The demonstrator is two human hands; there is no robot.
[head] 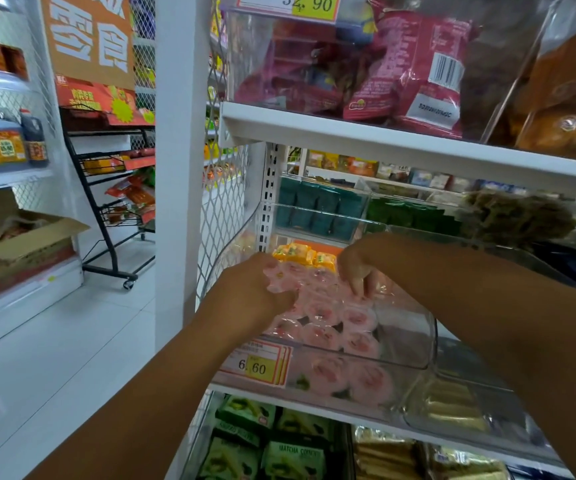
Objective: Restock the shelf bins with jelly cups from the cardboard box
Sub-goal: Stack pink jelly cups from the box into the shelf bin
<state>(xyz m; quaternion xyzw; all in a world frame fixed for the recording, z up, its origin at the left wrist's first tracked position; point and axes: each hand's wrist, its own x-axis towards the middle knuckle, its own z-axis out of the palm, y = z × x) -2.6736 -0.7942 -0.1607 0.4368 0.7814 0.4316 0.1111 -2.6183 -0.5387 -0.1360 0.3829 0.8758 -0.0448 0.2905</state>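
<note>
A clear plastic shelf bin (418, 355) on the middle shelf holds several pink jelly cups (321, 334) lying on their sides in rows. My left hand (255, 289) is inside the bin at its left and grips a cluster of pink cups (279, 278). To its right, my right hand (355, 268) reaches down with curled fingers that pinch a pink cup (366, 294) at the back of the pile. Yellow packets (300, 254) lie behind the cups. The task's cardboard box is not clearly in view.
A price tag reading 6.60 (255, 365) hangs on the bin front. The white shelf above (383, 140) sits close over my hands. Green matcha packs (279, 448) fill the shelf below. An open cardboard box (19, 247) rests at far left; a wheeled black rack (113, 209) stands in the aisle.
</note>
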